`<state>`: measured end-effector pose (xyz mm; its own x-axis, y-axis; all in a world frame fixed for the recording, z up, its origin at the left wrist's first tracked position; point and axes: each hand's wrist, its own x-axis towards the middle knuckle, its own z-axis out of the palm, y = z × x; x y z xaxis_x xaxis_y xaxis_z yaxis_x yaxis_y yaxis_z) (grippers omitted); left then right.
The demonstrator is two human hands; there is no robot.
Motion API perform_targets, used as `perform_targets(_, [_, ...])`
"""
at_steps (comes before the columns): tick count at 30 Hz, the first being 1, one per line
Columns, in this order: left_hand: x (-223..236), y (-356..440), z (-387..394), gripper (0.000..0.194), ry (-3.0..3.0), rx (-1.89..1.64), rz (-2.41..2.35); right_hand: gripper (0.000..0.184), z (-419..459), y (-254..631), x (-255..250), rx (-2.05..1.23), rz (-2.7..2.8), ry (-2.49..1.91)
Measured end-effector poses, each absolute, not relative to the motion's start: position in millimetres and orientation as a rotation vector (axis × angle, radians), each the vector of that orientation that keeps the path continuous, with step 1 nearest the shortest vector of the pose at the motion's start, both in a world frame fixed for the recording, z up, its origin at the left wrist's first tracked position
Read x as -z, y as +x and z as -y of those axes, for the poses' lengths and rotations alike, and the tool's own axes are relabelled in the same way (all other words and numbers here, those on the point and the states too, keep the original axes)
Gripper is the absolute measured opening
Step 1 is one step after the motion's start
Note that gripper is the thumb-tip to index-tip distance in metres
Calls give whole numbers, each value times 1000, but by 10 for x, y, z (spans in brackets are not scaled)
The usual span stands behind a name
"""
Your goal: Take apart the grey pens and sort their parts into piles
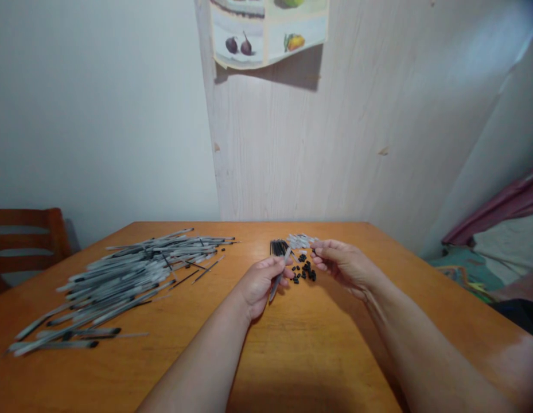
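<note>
My left hand (266,282) is closed round a pen (280,278) with a translucent grey barrel, held slanted with its upper end pointing away from me. To its right, my right hand (338,261) pinches a small dark piece between thumb and forefinger; the fingers mostly cover it, and its kind is unclear. Between the hands, small black plugs (308,271) lie loose on the table. Just beyond my left hand is a row of black pen caps or similar dark sticks (278,247). Beside that row lies a cluster of short clear pieces (301,240).
A large heap of grey pens (132,275) with black ends spreads over the left of the wooden table (292,367), with some thin refills (208,269) at its edge. A wooden chair (29,238) stands at left. The wall carries a fruit poster (270,43).
</note>
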<state>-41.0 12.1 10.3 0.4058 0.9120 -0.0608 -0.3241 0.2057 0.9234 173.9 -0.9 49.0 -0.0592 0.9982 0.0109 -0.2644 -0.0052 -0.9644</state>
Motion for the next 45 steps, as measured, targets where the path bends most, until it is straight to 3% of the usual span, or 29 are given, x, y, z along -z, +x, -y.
perform_targets(17, [-87,-431,-96,38,1104,-875,-735,17,61,1693,-449,-1423,1077,-968])
perform_targets(28, [-107,-429,-42,41,1145,-793,-728,26,85,1626,-464,-1221,1210,-1038])
perform_targets(45, [-88,-421,-50,41,1159,-786,-713,22,81,1605,-429,-1015,1422,-1116])
